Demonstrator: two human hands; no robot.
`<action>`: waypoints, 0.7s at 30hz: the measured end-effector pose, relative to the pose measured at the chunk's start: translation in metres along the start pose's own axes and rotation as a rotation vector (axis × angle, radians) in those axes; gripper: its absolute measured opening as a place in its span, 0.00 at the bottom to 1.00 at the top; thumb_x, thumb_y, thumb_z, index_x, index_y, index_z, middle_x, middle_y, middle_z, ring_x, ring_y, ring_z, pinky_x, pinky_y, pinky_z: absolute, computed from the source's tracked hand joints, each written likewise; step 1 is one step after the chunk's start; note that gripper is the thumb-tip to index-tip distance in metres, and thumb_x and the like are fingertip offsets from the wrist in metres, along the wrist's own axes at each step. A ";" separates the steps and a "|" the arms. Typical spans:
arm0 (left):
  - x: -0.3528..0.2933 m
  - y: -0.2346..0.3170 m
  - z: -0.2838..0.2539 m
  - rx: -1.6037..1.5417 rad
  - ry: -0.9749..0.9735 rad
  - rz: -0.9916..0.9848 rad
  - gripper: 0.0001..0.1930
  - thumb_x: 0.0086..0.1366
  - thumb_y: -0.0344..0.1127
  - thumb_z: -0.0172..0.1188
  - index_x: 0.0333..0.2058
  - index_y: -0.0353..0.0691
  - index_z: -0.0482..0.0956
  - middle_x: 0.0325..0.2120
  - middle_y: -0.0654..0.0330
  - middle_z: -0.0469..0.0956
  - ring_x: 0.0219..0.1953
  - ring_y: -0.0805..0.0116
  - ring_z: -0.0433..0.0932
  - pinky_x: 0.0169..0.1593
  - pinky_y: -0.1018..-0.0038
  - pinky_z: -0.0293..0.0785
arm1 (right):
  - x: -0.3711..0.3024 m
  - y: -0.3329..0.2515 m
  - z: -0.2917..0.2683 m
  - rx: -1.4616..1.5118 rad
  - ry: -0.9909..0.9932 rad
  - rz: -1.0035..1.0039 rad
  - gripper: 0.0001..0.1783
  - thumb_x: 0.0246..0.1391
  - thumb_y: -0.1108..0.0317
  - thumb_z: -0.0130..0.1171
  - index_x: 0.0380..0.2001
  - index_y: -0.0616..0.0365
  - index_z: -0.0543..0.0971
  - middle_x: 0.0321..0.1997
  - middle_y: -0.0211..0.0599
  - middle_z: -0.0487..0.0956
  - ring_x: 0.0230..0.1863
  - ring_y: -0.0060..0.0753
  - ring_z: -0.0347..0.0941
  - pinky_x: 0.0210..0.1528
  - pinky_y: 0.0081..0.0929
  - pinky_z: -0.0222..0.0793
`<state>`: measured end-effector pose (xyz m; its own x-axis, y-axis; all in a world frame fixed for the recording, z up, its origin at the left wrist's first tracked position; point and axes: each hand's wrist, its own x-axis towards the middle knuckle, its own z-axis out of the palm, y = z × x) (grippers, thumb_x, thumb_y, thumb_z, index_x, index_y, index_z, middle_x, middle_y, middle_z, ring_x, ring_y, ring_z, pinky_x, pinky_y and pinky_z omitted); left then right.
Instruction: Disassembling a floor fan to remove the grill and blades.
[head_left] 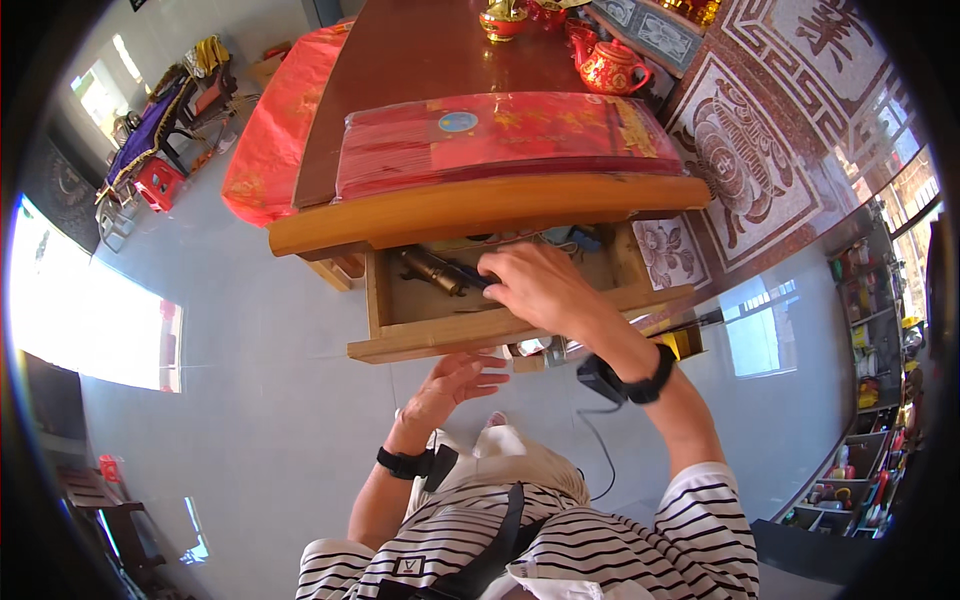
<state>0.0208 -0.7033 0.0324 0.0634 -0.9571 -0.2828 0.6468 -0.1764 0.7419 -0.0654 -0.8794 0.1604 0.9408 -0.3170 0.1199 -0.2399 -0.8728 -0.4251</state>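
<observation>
Pale grey floor tiles fill the head view, with a carved, patterned wall panel (745, 150) on the right and shelves of small goods at the far right edge. A dark wooden altar table (430, 60) is seen from above; a flat red packet of joss paper (500, 140) lies near its front edge, and a red teapot (612, 68) stands further back. A red cloth bundle (270, 130) is draped at the table's left end.

Below the tabletop a wooden drawer (450, 335) is pulled open. Inside it a dark brass-coloured cylinder (432, 270) lies on the drawer floor, just left of the right hand (540, 285). That hand is reached into the drawer palm down, wrist bent, fingers curled onto a thin dark object by the cylinder; whether it is actually gripped cannot be told. The cylinder is judged stiff, metallic and fairly heavy for its bulk, apt to roll, and best taken around its middle.

The left hand (455, 385) is held under the drawer front, palm up, fingers spread and holding nothing, close to the drawer's underside; contact cannot be made out. Black bands are worn on both wrists.
</observation>
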 end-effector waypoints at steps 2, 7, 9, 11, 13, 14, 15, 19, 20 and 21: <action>0.001 0.000 0.005 0.105 -0.126 -0.092 0.20 0.64 0.42 0.46 0.51 0.37 0.63 0.44 0.52 0.70 0.47 0.59 0.71 0.50 0.69 0.68 | 0.017 0.009 0.022 -0.107 -0.027 0.015 0.12 0.42 0.66 0.57 0.30 0.62 0.74 0.30 0.44 0.76 0.37 0.48 0.71 0.37 0.41 0.65; 0.006 0.011 0.031 0.312 -0.259 -0.144 0.23 0.63 0.47 0.46 0.51 0.38 0.63 0.45 0.55 0.70 0.46 0.63 0.71 0.50 0.69 0.66 | 0.036 0.012 0.038 -0.246 -0.155 0.084 0.12 0.39 0.68 0.57 0.28 0.64 0.74 0.31 0.49 0.76 0.38 0.53 0.70 0.40 0.44 0.65; 0.011 0.017 0.040 0.360 -0.296 -0.131 0.23 0.63 0.48 0.46 0.51 0.39 0.63 0.45 0.57 0.70 0.46 0.64 0.71 0.50 0.69 0.65 | 0.037 0.011 0.036 -0.318 -0.123 0.100 0.11 0.38 0.70 0.56 0.26 0.65 0.74 0.32 0.51 0.76 0.39 0.51 0.70 0.41 0.41 0.65; 0.017 0.016 0.045 0.370 -0.316 -0.106 0.23 0.64 0.48 0.45 0.52 0.40 0.63 0.44 0.57 0.70 0.46 0.66 0.70 0.49 0.70 0.65 | 0.026 0.010 0.029 -0.264 -0.092 0.133 0.11 0.38 0.69 0.57 0.27 0.64 0.74 0.31 0.49 0.75 0.38 0.50 0.71 0.39 0.40 0.66; 0.023 0.014 0.046 0.377 -0.329 -0.079 0.22 0.64 0.48 0.45 0.52 0.41 0.63 0.44 0.58 0.70 0.45 0.67 0.70 0.48 0.70 0.65 | 0.011 0.005 0.018 -0.208 -0.065 0.158 0.11 0.38 0.69 0.57 0.27 0.63 0.73 0.30 0.48 0.75 0.37 0.49 0.71 0.38 0.38 0.66; 0.027 0.010 0.045 0.379 -0.311 -0.015 0.22 0.64 0.48 0.44 0.51 0.41 0.64 0.44 0.58 0.70 0.46 0.67 0.70 0.49 0.70 0.65 | 0.000 0.001 0.007 -0.188 0.035 0.135 0.11 0.38 0.69 0.58 0.28 0.62 0.72 0.29 0.46 0.75 0.35 0.48 0.71 0.36 0.38 0.66; 0.028 0.008 0.044 0.381 -0.290 0.047 0.21 0.65 0.47 0.44 0.50 0.40 0.65 0.44 0.57 0.71 0.46 0.67 0.70 0.50 0.69 0.65 | -0.010 -0.004 -0.001 -0.163 0.135 0.109 0.11 0.38 0.69 0.58 0.28 0.61 0.71 0.28 0.44 0.75 0.33 0.47 0.71 0.34 0.38 0.66; 0.036 -0.002 0.046 0.399 -0.212 0.146 0.21 0.66 0.46 0.42 0.49 0.36 0.67 0.45 0.56 0.71 0.47 0.66 0.70 0.51 0.68 0.64 | -0.058 -0.013 -0.031 -0.158 0.303 0.133 0.12 0.38 0.71 0.59 0.28 0.60 0.69 0.25 0.41 0.73 0.30 0.48 0.70 0.30 0.38 0.65; 0.039 -0.003 0.047 0.378 -0.169 0.218 0.23 0.66 0.47 0.40 0.48 0.34 0.68 0.45 0.56 0.72 0.47 0.65 0.70 0.52 0.67 0.63 | -0.073 -0.015 -0.039 -0.110 0.309 0.204 0.13 0.38 0.71 0.60 0.28 0.60 0.69 0.25 0.40 0.73 0.29 0.45 0.71 0.29 0.35 0.66; 0.040 -0.004 0.047 0.354 -0.132 0.282 0.24 0.66 0.49 0.38 0.47 0.32 0.69 0.44 0.55 0.72 0.47 0.64 0.70 0.53 0.66 0.62 | -0.086 -0.016 -0.042 -0.060 0.316 0.283 0.13 0.37 0.72 0.61 0.28 0.59 0.70 0.25 0.40 0.73 0.28 0.41 0.72 0.29 0.33 0.66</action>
<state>-0.0147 -0.7518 0.0468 0.0870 -0.9960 0.0222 0.3180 0.0488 0.9468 -0.1524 -0.8535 0.1951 0.7184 -0.6372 0.2791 -0.5003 -0.7520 -0.4292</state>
